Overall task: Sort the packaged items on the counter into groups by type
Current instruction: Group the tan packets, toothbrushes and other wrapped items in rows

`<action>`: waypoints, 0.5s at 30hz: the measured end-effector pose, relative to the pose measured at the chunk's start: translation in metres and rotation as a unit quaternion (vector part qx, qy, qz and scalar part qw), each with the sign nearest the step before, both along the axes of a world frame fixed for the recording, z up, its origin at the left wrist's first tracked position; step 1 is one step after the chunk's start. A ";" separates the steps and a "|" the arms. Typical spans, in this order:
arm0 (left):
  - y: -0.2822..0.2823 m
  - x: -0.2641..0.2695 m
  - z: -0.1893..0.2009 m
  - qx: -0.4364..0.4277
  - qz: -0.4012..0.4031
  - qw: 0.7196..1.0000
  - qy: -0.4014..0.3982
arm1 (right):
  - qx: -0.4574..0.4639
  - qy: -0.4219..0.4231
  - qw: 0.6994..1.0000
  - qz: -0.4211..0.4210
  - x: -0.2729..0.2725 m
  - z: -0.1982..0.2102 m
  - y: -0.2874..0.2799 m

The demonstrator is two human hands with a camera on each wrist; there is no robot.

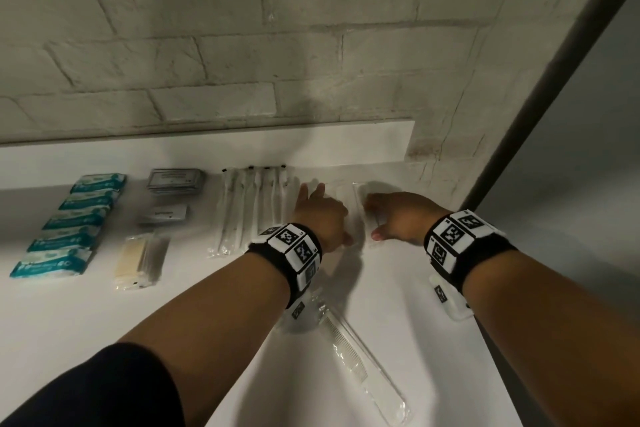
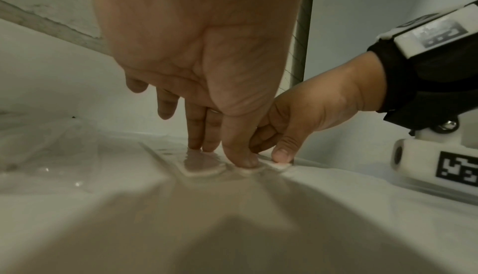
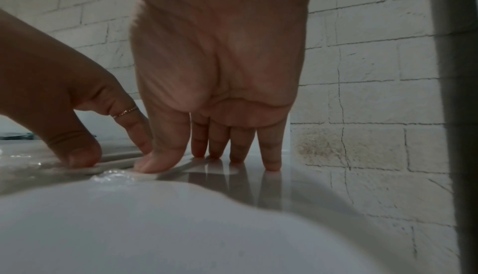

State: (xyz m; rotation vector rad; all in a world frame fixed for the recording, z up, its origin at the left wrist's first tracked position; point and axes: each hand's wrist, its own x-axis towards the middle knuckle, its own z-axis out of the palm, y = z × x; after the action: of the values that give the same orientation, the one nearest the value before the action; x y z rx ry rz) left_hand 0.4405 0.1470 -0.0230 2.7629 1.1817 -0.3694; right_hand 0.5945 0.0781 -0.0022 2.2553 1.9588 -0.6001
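At the back of the worktop (image 1: 346, 288), both the left hand (image 1: 320, 215) and right hand (image 1: 401, 215) press straight fingers on clear packets (image 1: 356, 204). Slick film could slide into the toothbrush row (image 1: 249, 204); one comb packet (image 1: 363, 367) lies near the front edge.

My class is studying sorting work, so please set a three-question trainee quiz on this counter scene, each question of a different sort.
1. How many teal packets lie in the left row?
2. True or false: the left hand is lifting the wrapped comb.
3. The right hand rests on: A) a grey sachet, B) a clear flat packet, C) the wrapped toothbrushes.

Key: 1. five; 2. false; 3. B
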 end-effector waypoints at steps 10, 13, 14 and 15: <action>-0.001 0.000 0.002 -0.006 0.016 1.000 -0.003 | -0.003 0.005 1.000 0.001 -0.001 -0.006 -0.001; -0.001 0.000 0.005 -0.019 0.023 1.000 0.008 | 0.052 0.131 0.989 -0.051 -0.001 -0.004 -0.008; 0.000 0.001 0.005 -0.021 0.023 0.999 0.011 | 0.092 0.156 0.981 -0.072 -0.002 -0.002 -0.011; 0.000 0.001 0.006 -0.022 0.022 0.999 0.012 | 0.127 0.148 0.978 -0.079 -0.007 0.003 -0.016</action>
State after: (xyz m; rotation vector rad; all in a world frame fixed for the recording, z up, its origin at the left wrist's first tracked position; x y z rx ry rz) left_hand 0.4418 0.1469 -0.0175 2.6979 1.2240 -0.4197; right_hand 0.5872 0.0621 0.0004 2.6292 2.1069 -0.7853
